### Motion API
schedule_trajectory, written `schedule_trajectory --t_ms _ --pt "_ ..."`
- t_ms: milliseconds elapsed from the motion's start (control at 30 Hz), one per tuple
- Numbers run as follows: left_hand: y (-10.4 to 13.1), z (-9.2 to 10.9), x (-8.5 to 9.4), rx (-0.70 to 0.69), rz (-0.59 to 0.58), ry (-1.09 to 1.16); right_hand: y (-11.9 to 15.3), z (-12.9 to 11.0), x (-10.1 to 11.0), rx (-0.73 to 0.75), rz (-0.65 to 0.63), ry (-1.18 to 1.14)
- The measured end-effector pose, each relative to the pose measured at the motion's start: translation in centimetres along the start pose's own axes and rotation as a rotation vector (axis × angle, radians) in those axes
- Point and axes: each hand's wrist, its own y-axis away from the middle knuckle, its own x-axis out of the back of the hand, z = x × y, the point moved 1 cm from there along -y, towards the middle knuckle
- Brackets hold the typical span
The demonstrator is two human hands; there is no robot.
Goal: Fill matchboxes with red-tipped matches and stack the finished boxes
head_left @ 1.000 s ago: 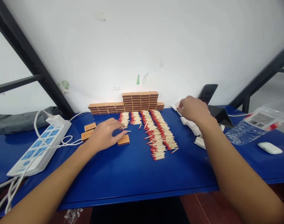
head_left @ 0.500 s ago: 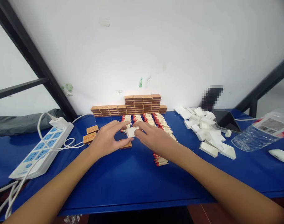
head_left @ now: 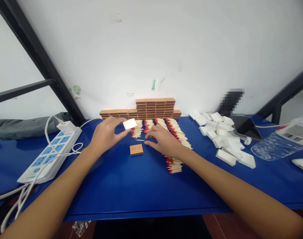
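My left hand pinches a small white matchbox tray between thumb and fingers, raised above the table and tilted. My right hand holds nothing that I can make out, its thumb and forefinger a little apart. By those fingertips is a single red-tipped match; whether they touch it is unclear. An orange-brown matchbox sleeve lies on the blue table between my hands. Beyond, matches are laid in bunches, and another bunch lies partly behind my right forearm.
Stacked matchboxes line the wall. White trays lie heaped at right, beside a dark phone-like device and a clear plastic container. A white power strip with cables stands at left. The blue table's front edge is near me.
My hands have separated: the left has carried the white tray up and left, while the right has let go of it. The sleeve and the single match now show between them.
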Motion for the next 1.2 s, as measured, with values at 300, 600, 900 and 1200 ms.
schedule_trajectory --t_ms 300,600,900,1200 --pt "0.1 -0.2 -0.6 0.017 -0.123 -0.008 -1.6 -0.6 -1.6 -0.009 -0.083 0.095" --pt "0.1 -0.2 -0.7 0.009 -0.124 0.007 -1.6 0.0 -2.4 0.046 -0.048 0.157" --pt "0.2 -0.4 -0.6 0.034 -0.150 0.031 -1.5 -0.2 -2.3 0.014 -0.035 0.079" --pt "0.2 -0.4 -0.6 0.040 -0.228 0.012 -1.0 0.5 -1.7 -0.022 -0.046 0.068"
